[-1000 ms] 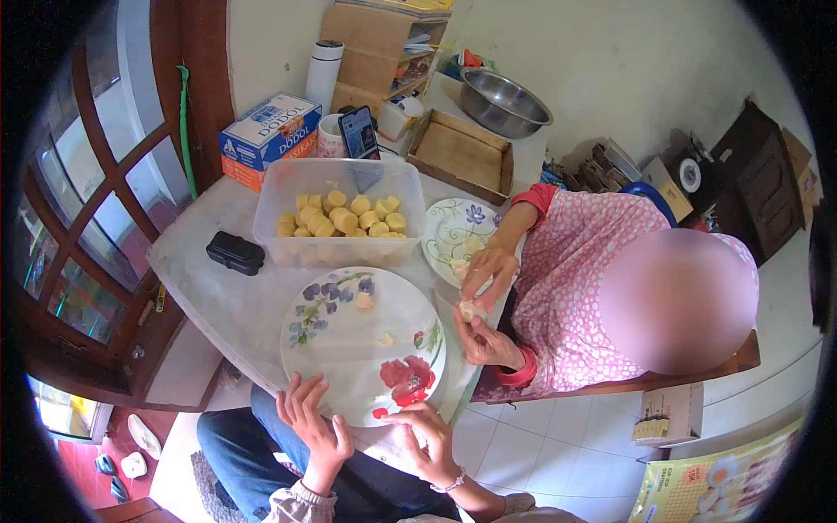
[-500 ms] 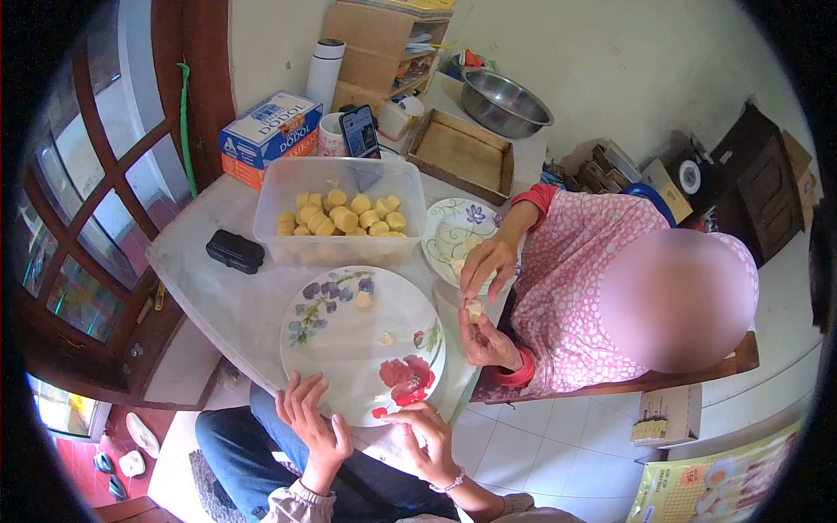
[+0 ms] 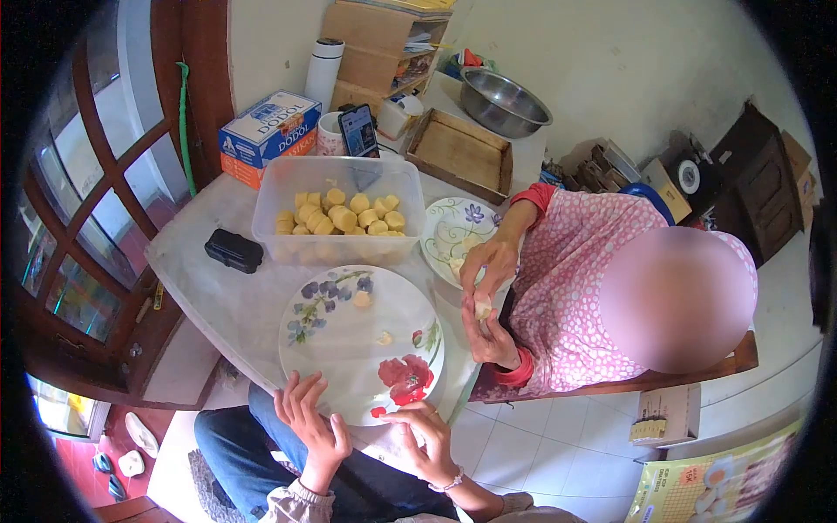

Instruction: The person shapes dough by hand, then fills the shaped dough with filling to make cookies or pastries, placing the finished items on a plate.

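Both my hands are at the near edge of a large floral plate (image 3: 349,349). My left hand (image 3: 312,423) has its fingers spread and holds nothing. On the plate's right side, my right hand (image 3: 429,442) has its fingers apart, with fingertips by the rim near the red flower. Two small pale pieces lie on the plate, one near the top (image 3: 361,299) and one near the middle (image 3: 384,338). Behind the plate stands a clear plastic tub (image 3: 336,253) holding several yellow round pieces (image 3: 346,220).
At the right, a co-worker (image 3: 575,296) pinches a pale piece (image 3: 483,309) beside a smaller floral plate (image 3: 436,228). Around the tub are a black case (image 3: 234,251), a dodol box (image 3: 271,131), a phone (image 3: 358,132), a cardboard tray (image 3: 462,155) and a metal basin (image 3: 506,103).
The co-worker's hands and the pale piece have shifted slightly right. My hands have barely moved.
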Action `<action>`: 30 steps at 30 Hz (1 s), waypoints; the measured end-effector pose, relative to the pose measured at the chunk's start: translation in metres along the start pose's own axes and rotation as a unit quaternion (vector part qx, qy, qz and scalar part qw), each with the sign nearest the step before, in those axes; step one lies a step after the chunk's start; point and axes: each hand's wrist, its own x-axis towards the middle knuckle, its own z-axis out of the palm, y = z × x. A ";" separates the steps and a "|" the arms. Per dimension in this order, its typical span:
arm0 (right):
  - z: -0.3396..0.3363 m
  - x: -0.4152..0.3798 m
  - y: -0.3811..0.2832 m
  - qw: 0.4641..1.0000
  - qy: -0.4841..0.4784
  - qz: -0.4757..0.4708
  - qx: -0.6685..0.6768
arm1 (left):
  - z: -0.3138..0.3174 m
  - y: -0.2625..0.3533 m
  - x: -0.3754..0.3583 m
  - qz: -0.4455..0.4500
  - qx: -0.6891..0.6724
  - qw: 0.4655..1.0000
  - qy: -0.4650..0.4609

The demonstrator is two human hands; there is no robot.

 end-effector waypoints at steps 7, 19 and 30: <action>-0.002 0.001 -0.001 1.000 -0.002 -0.006 -0.002 | 0.000 0.001 0.000 0.000 0.005 1.000 -0.003; -0.002 0.003 -0.001 1.000 -0.001 -0.013 -0.008 | 0.000 0.002 0.002 0.002 0.005 1.000 -0.001; -0.003 0.003 -0.002 1.000 -0.004 0.000 0.002 | -0.001 0.003 0.002 -0.004 0.000 1.000 -0.001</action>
